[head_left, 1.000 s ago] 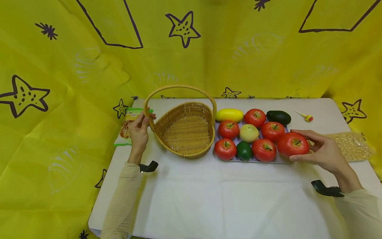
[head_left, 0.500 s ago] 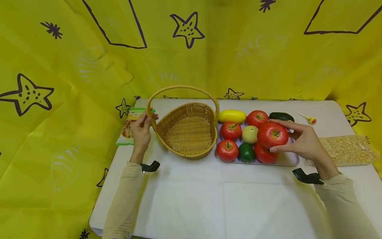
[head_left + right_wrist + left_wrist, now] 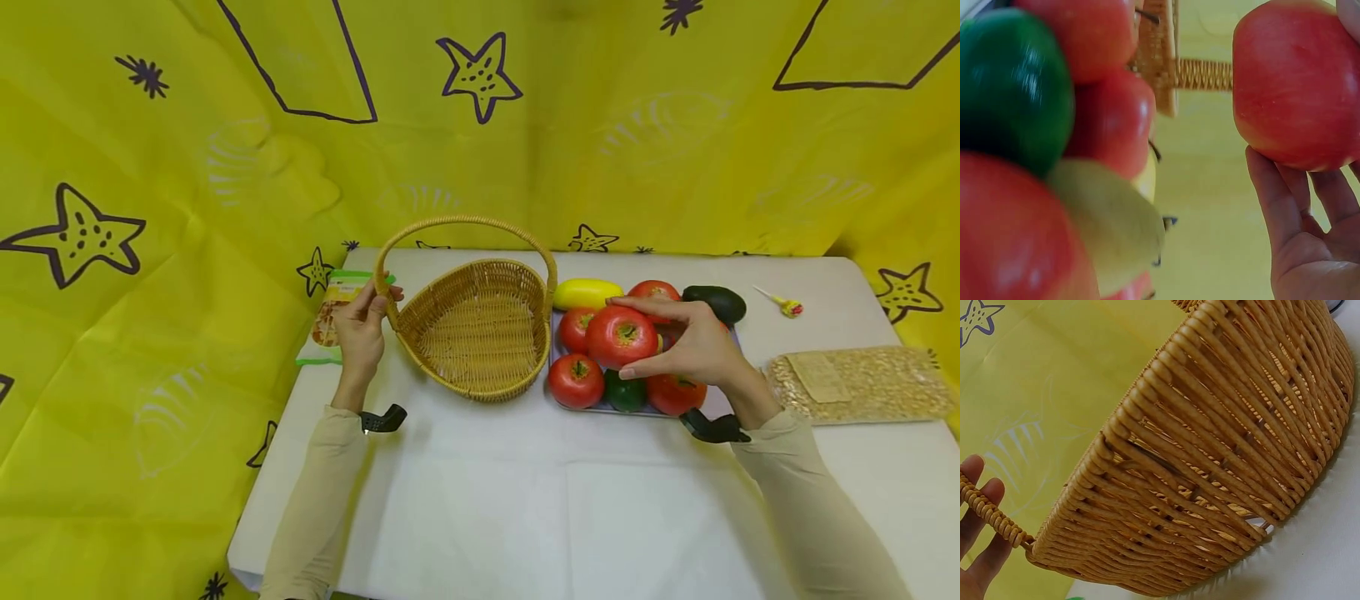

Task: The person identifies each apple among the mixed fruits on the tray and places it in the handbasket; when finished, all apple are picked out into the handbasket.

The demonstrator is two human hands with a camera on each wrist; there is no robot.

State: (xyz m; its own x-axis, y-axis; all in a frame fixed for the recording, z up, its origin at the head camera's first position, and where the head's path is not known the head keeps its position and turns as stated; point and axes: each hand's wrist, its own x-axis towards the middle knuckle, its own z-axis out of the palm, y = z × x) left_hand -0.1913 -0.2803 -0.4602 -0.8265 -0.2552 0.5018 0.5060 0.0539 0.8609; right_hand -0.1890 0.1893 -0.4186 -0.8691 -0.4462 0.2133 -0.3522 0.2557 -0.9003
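By its left side, my left hand holds the handle of a heart-shaped wicker basket. The left wrist view shows fingers curled round the wrapped handle beside the basket's woven wall. Between thumb and fingers, my right hand grips a large red apple over the left part of a pale lilac tray. In the right wrist view this apple is apart from the fruit on the tray. The basket's inside shows bare wicker.
On the tray lie several red apples, a yellow oblong fruit and dark green fruits. A lollipop and a bag of yellow grains lie to the right. A green-white packet lies behind my left hand.
My right hand has carried the apple leftward across the tray, from its right end towards the basket. My left hand keeps its hold on the handle. The view has shifted slightly.
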